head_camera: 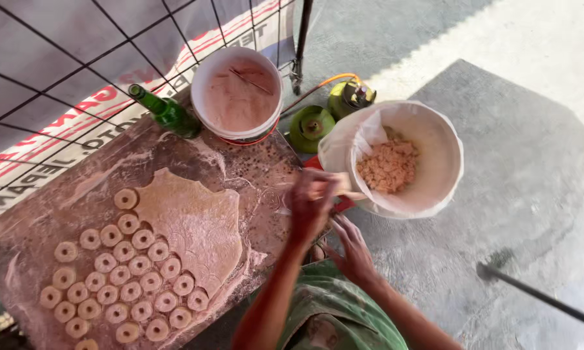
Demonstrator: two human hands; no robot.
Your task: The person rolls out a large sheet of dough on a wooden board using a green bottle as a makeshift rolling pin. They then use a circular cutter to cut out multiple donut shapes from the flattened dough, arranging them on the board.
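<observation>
pale floury dough rings beside left hand

matt floury dough, glossy glass bottle

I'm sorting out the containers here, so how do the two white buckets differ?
The flour bucket stands on the floured board, unlined, holding pinkish powder. The lined bucket stands off the board's edge, has a white bag liner, holds pale crumbly bits, and looks wider. Both are round, white and open-topped.
</observation>
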